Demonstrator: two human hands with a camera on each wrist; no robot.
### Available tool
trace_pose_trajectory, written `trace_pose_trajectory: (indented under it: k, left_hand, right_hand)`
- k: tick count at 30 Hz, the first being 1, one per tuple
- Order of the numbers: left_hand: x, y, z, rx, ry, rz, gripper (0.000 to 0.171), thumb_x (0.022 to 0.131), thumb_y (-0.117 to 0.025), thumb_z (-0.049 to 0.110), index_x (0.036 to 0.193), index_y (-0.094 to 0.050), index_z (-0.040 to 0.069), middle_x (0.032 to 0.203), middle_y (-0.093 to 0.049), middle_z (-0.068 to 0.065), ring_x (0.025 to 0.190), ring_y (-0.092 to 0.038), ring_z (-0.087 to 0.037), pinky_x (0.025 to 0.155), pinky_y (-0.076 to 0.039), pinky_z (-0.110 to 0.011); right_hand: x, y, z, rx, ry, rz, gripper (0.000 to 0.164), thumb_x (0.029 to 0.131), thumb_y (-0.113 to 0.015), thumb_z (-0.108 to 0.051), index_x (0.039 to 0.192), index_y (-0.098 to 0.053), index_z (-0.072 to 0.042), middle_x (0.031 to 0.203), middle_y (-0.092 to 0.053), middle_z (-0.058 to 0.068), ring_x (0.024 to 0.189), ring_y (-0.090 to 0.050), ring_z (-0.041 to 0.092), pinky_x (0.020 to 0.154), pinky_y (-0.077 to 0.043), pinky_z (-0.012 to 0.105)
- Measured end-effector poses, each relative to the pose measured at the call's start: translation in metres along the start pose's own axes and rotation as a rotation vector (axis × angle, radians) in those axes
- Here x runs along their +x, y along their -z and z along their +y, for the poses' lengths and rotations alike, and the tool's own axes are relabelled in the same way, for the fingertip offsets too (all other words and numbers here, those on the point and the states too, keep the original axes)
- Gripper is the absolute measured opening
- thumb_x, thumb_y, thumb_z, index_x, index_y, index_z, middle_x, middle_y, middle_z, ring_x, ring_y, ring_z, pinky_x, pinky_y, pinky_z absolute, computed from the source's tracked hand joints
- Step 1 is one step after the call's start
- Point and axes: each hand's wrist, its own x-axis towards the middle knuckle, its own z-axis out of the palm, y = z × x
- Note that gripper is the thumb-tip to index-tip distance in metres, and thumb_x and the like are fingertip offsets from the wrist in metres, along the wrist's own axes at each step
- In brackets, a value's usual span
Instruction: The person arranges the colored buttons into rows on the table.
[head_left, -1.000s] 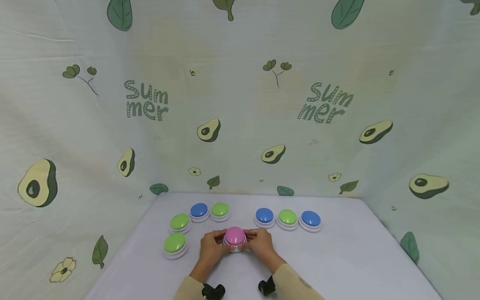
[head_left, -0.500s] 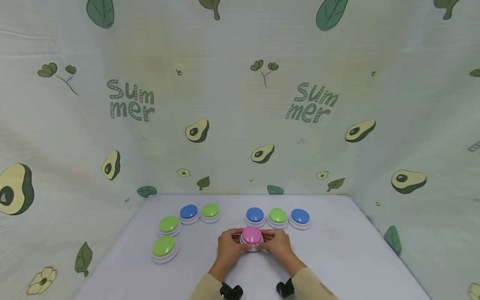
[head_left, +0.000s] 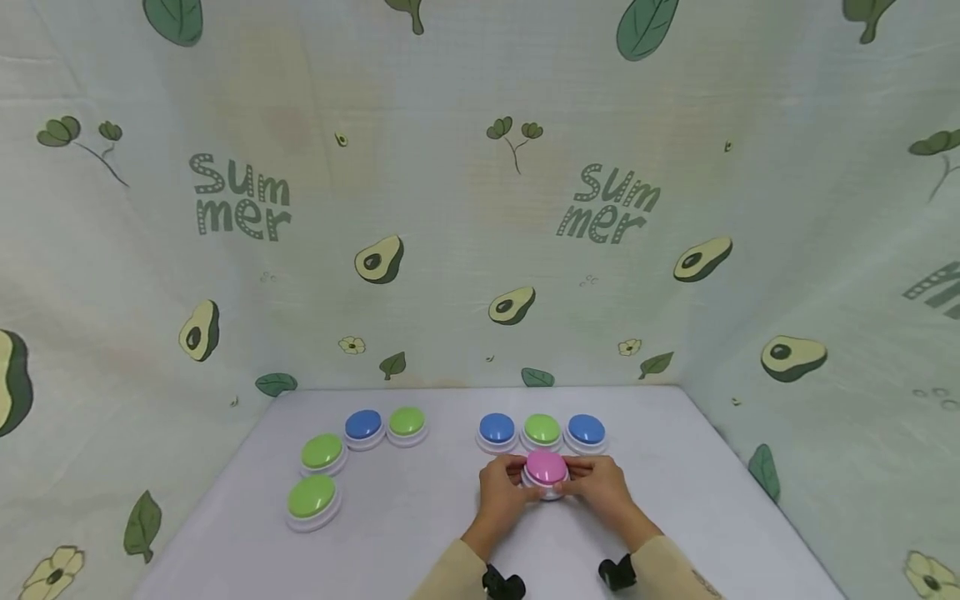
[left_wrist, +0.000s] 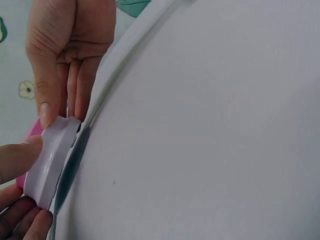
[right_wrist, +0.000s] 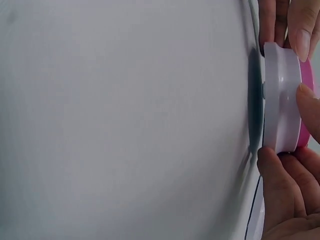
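A pink push button (head_left: pixel 546 467) with a white round base is held between both hands, in front of the right-hand row of buttons. My left hand (head_left: pixel 502 493) grips its left side, thumb toward the front and fingers behind. On the other side my right hand (head_left: pixel 602 490) grips it in the same way. In the left wrist view the white base (left_wrist: pixel 52 162) shows between the two hands, side-on. The right wrist view shows a dark shadow under the base (right_wrist: pixel 282 100), which looks slightly raised from the table.
Behind the pink button stand a blue button (head_left: pixel 497 427), a green button (head_left: pixel 542 428) and another blue button (head_left: pixel 586 429). To the left, several green buttons (head_left: pixel 311 497) and a blue button (head_left: pixel 363 424) form a curve on the white table (head_left: pixel 405 517). A printed cloth (head_left: pixel 450 192) hangs behind.
Both hands have carried the pink button to the right, from near the left group to before the right-hand row. The head view has turned a little to the right.
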Motion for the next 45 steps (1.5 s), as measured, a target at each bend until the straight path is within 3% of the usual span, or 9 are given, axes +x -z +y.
trace_pose_trajectory:
  k: [7,15,24,33,45]
  left_hand:
    - [-0.002,-0.029,0.009,0.022,-0.010,-0.068,0.053,0.071,-0.096,0.003,0.118,-0.074,-0.002,0.110,-0.075,-0.008,0.103,-0.071,-0.021,0.093,-0.061,-0.035]
    - [-0.004,-0.057,0.025,0.056,-0.024,-0.166,0.055,0.073,-0.095,0.003,0.123,-0.072,-0.002,0.119,-0.074,-0.012,0.116,-0.069,-0.029,0.102,-0.057,-0.042]
    - [0.001,-0.091,0.037,0.069,-0.014,-0.292,0.065,0.076,-0.093,0.005,0.134,-0.067,-0.006,0.133,-0.070,-0.015,0.133,-0.060,-0.032,0.113,-0.048,-0.044]
    - [0.006,-0.119,0.044,0.031,0.040,-0.366,0.074,0.078,-0.091,0.002,0.144,-0.059,-0.004,0.148,-0.061,-0.015,0.141,-0.053,-0.030,0.118,-0.044,-0.040]
    - [0.017,-0.137,0.049,-0.049,0.104,-0.422,0.079,0.082,-0.085,-0.003,0.152,-0.048,-0.005,0.162,-0.044,-0.018,0.138,-0.055,-0.036,0.112,-0.049,-0.038]
  right_hand:
    - [0.000,0.031,0.013,-0.043,-0.037,0.008,0.058,0.068,-0.097,-0.006,0.122,-0.075,0.004,0.116,-0.076,0.020,0.113,-0.073,0.032,0.081,-0.062,0.029]
    - [0.002,0.065,0.025,-0.062,-0.093,0.018,0.065,0.071,-0.096,-0.007,0.129,-0.070,0.008,0.123,-0.072,0.025,0.123,-0.067,0.040,0.095,-0.061,0.044]
    - [0.012,0.092,0.038,-0.133,-0.140,0.045,0.068,0.080,-0.091,-0.008,0.139,-0.061,0.008,0.136,-0.064,0.027,0.135,-0.054,0.048,0.111,-0.045,0.062]
    - [0.022,0.103,0.046,-0.116,-0.157,0.115,0.068,0.084,-0.083,0.002,0.145,-0.054,0.011,0.144,-0.054,0.032,0.140,-0.046,0.052,0.115,-0.038,0.063]
    - [0.042,0.105,0.049,-0.165,-0.164,0.204,0.069,0.085,-0.082,0.001,0.145,-0.051,0.013,0.143,-0.054,0.033,0.139,-0.048,0.051,0.115,-0.040,0.059]
